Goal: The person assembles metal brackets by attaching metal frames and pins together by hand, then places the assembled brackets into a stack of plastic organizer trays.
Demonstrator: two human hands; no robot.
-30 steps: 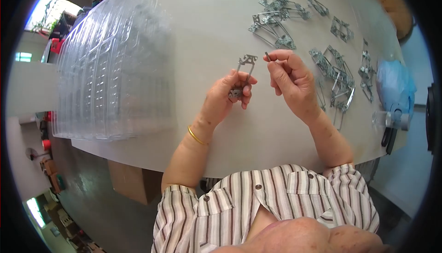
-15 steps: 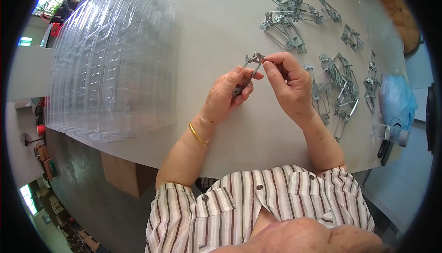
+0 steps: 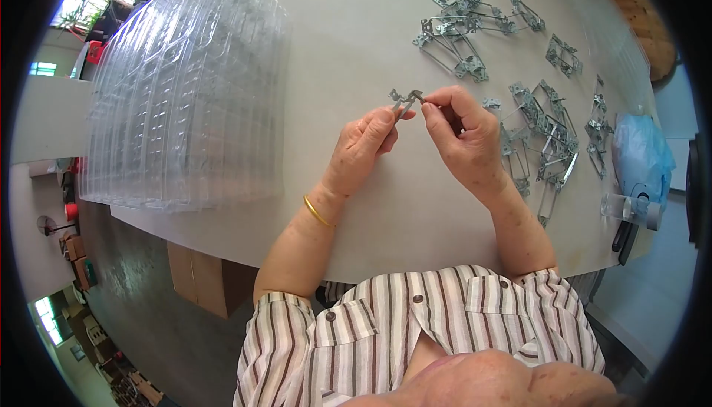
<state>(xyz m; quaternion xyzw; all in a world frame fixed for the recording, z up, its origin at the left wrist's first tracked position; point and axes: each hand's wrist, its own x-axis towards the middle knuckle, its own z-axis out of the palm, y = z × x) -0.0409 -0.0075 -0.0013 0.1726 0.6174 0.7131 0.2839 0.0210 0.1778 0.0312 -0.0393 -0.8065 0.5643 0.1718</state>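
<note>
A small grey metal linkage bracket is held up over the middle of the table. My left hand is closed around its lower part, which the fingers hide. With thumb and forefinger, my right hand pinches the bracket's right end. Right of my hands lies a loose group of similar metal brackets, and another cluster of brackets rests farther back.
A tall stack of clear plastic trays stands on the left of the white table. At the right edge are a blue plastic bag and a clear bottle. A cardboard box sits below the table edge.
The bracket has turned and tilted in my fingers, and less of its lower part shows below my left hand. The left fingers have curled closer around it.
</note>
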